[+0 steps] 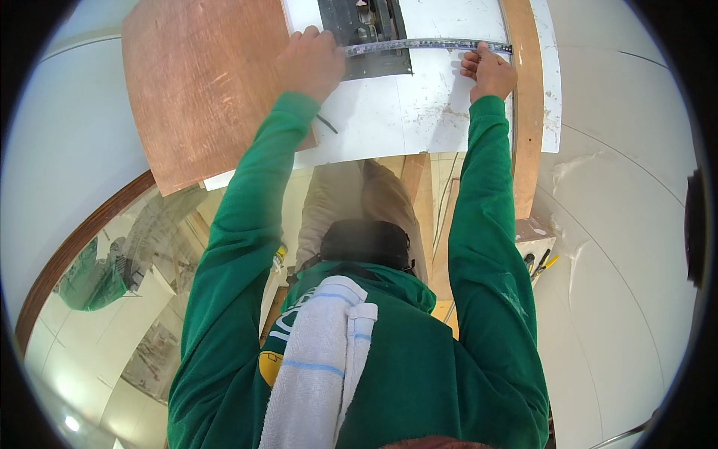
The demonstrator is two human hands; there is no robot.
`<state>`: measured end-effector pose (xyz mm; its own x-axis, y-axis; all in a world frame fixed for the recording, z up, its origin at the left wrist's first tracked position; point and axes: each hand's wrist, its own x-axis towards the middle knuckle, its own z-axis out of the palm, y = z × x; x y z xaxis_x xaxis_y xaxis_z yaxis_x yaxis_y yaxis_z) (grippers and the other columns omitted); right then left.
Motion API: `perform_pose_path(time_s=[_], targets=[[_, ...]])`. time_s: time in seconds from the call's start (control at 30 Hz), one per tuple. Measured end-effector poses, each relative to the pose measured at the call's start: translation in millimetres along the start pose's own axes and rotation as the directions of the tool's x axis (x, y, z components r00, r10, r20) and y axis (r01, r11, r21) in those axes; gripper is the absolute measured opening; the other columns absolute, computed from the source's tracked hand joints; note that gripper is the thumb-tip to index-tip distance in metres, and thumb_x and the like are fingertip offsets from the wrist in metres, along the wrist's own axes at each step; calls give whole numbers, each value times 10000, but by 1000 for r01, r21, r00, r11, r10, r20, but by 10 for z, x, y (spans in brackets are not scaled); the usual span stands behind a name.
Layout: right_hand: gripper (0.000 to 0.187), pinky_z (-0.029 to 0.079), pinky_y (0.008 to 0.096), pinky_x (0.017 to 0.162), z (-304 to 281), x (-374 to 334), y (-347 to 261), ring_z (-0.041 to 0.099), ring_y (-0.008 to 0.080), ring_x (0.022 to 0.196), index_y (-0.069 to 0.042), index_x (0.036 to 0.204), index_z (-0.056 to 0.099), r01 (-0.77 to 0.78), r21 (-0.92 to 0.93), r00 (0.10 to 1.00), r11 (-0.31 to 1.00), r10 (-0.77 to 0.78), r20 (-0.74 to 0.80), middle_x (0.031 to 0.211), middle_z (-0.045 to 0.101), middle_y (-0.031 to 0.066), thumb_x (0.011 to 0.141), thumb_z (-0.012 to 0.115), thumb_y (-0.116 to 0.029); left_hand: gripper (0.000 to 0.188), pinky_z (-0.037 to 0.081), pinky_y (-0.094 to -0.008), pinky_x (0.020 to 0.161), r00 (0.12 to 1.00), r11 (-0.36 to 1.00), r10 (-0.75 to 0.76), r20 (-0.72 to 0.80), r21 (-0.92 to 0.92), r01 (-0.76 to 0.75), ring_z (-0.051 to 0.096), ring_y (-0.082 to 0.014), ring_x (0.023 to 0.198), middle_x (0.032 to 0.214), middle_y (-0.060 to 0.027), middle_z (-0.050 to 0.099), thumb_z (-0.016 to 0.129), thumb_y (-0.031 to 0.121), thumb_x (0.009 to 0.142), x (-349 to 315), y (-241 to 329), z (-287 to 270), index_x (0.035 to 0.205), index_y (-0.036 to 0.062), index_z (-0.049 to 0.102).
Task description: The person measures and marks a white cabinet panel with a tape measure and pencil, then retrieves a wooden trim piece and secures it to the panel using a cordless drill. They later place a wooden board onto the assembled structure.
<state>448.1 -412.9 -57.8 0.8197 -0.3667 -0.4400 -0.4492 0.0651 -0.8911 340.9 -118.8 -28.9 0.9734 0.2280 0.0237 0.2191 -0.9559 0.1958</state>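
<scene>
A long silver metal ruler (441, 44) with fine markings lies across the white board top. It crosses a dark rectangular metal plate (385, 67) that has a slotted mechanism at its far part. My left hand (313, 63) is closed around the ruler's left end, beside the right edge of a brown plywood panel (202, 82); that end is hidden under the hand. My right hand (491, 72) pinches the ruler near its right end with thumb and forefinger, the other fingers curled. The ruler's right end meets a long wooden strip (522, 97).
A thin dark piece (327, 123) lies near my left wrist. Below the board's near edge are wooden lengths (441, 247). Yellow-and-black-handled tools (544, 266) sit low on the right. On the left, a brown-edged opening (75, 239) shows a green bag (93, 280). A white towel (314, 359) hangs over my shoulder.
</scene>
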Motion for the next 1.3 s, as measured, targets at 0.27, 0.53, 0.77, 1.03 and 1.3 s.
perform_pose_path(time_s=[0.27,0.53,0.77,1.03,1.3], targets=[[194,596,329,464,-11,19,7,727,216,572,97,1028,741,-2,-6,1000,1000,2,8,813,778,183,1069,716,-91,221,595,-519,818,1000,1000,-4,-28,12,5,695,-306,1043,1035,-53,720,755,342,961,-3,23,14,919,127,779],[187,598,332,463,-12,36,4,729,215,575,93,1031,743,-7,0,1000,1000,7,16,806,777,174,1066,716,-88,224,596,-512,812,1000,1000,-17,-25,22,18,694,-289,1036,1031,-45,720,759,344,963,-9,38,9,922,125,785],[181,602,340,478,-19,34,-9,726,224,581,96,1021,737,-14,6,1000,1000,14,12,803,773,177,1063,713,-79,222,594,-505,813,998,1000,-8,-61,3,8,692,-296,1040,1029,-48,719,764,337,957,-16,52,9,913,120,781],[232,581,358,475,-41,59,31,696,208,552,65,906,721,-20,33,999,999,19,38,772,755,166,1066,703,-101,207,545,-517,854,997,998,61,-46,-30,-63,663,-360,991,994,-127,692,788,272,943,-7,-4,30,889,75,754],[222,565,351,468,-66,-79,-60,674,191,529,33,884,707,-55,95,998,994,50,49,740,736,140,1052,719,-113,199,524,-508,841,997,962,39,-69,-267,-56,662,-376,978,943,-156,685,778,236,956,-102,-47,-135,902,52,726]])
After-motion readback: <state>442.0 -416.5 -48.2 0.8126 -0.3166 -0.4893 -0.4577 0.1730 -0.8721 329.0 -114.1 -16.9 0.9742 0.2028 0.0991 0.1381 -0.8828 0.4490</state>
